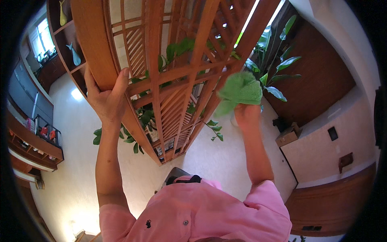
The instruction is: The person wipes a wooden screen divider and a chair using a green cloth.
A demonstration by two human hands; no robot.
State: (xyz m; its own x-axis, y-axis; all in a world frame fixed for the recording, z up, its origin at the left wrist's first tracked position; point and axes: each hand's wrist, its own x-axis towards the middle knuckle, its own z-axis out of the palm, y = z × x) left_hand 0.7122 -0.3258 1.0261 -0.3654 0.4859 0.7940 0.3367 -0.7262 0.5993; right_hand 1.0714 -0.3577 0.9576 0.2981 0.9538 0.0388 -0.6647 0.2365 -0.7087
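A tall wooden lattice screen [193, 69] with slatted panels stands before me. My left hand [107, 96] grips the thick wooden post [93, 39] at its left edge, the thumb on the near side. In my right hand [248, 113] is a green cloth [242, 90], bunched and slightly blurred, beside the screen's right-hand post [223, 78]. Whether the cloth touches the wood I cannot tell. Leafy green stems [146, 116] show behind and through the lattice.
Left of the post, wooden shelves [62, 42] hold a blue fish-shaped vase [74, 55] and a yellow vase [63, 15]. A large-leaved plant [279, 65] stands at right, with a cardboard box [288, 135] by the wall. Below me is a dark seat [177, 173].
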